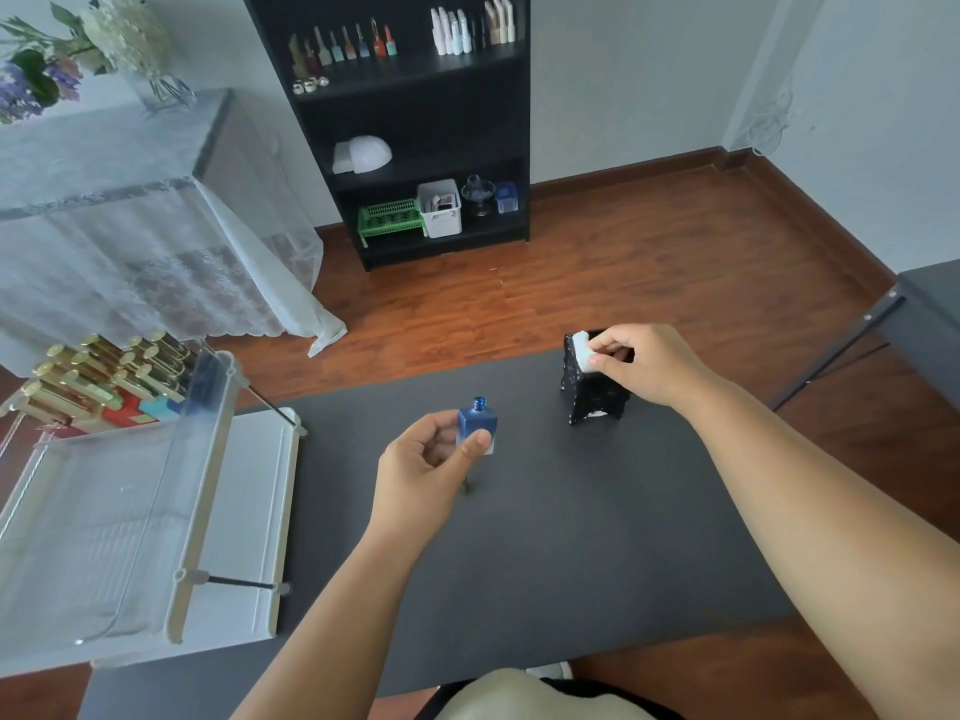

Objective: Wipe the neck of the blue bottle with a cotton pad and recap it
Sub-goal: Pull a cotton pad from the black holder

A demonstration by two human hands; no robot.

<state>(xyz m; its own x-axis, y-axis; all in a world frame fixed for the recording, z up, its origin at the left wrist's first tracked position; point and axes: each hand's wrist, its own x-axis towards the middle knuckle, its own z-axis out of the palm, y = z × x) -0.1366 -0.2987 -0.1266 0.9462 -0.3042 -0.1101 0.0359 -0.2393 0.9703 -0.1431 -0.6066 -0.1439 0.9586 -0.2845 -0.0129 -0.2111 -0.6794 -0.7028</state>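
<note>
The left hand (431,459) has its grip pinched on a small square blue glass bottle (477,426), thumb across the pale lower front and fingers behind; the bottle stands upright, its threaded neck open and uncapped. The right hand (644,363) has its grip pressed on a white cotton pad (583,351), thumb and forefinger nipping its edge at the mouth of a glossy black, white-speckled holder (589,394). The pad is still partly against the holder's rim. Bottle and pad are well apart, the bottle nearer the body and to the left of the holder.

Under both hands lies a dark grey matte worktop (545,537). At its left edge sits a white tray base with a clear plastic organiser (156,501), and beyond that a cluster of gold-capped tubes (104,371). The floor is reddish-brown wood planking (649,262). Against the pale wall stands a black shelf unit (415,127) carrying small bottles, a white dome-shaped lamp, a green basket and a white bin. To the left, a lace-draped table (130,200) bears a glass vase of flowers (78,49).
</note>
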